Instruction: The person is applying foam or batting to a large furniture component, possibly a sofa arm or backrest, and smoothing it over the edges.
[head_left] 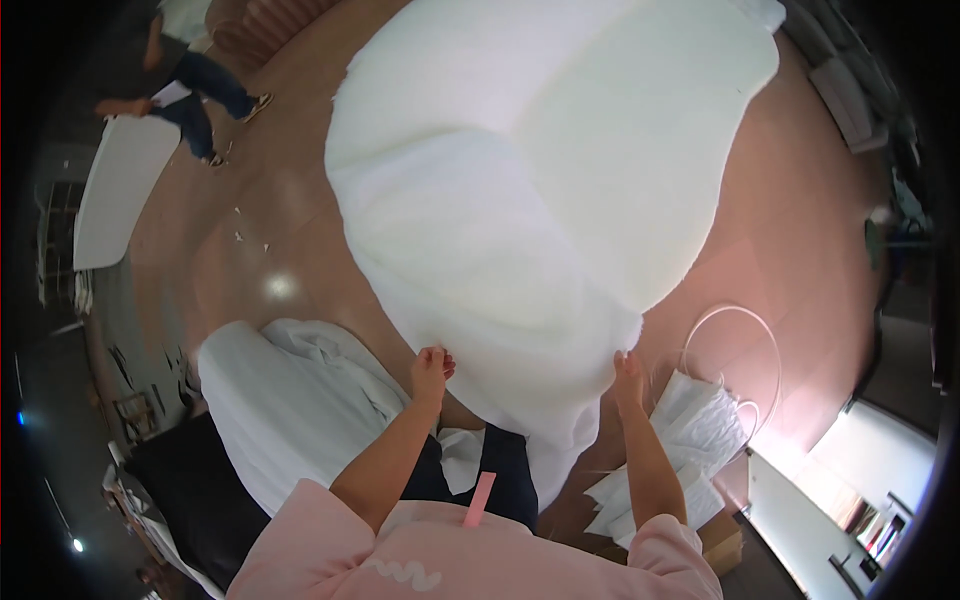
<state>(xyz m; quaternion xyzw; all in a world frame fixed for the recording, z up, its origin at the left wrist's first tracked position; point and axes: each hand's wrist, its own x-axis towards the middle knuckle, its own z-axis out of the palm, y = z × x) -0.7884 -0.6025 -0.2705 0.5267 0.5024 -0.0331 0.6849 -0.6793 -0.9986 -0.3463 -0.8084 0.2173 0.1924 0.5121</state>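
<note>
Pink top of the wearer [470,560] sat closest to the lens, w/ a small pink tab [480,498] hanging at the chest and dark trousers [500,470] just past it. Both forearms ran up from there to the near edge of a big white wadding sheet [540,190], which is the landmark for everything else.

Left hand [432,366] was closed in a pinch on the sheet's near-left hem, fingers curled over the edge. Right hand [627,372] gripped the near-right hem, fingers flatter; how tight it held, can't tell. Sheet itself billowed out away from the wearer over the pinkish-brown floor [800,250], lifted at the near edge, rest spread wide.

Left of the sheet: a rumpled white cloth pile [290,400] on something dark. Right of the sheet's near corner: a stack of flat white pieces [690,440] and a thin white loop of cord [735,345]. Far-left of the sheet, another person [195,85] bent by a white panel [115,190].

Judged as spreading or shaking out the sheet. To do it well: keep both hands level and apart so the hem stays taut, lift evenly, avoid dragging soft wadding hard since it likely tears or thins, and keep the near edge clear of the cloth pile
</note>
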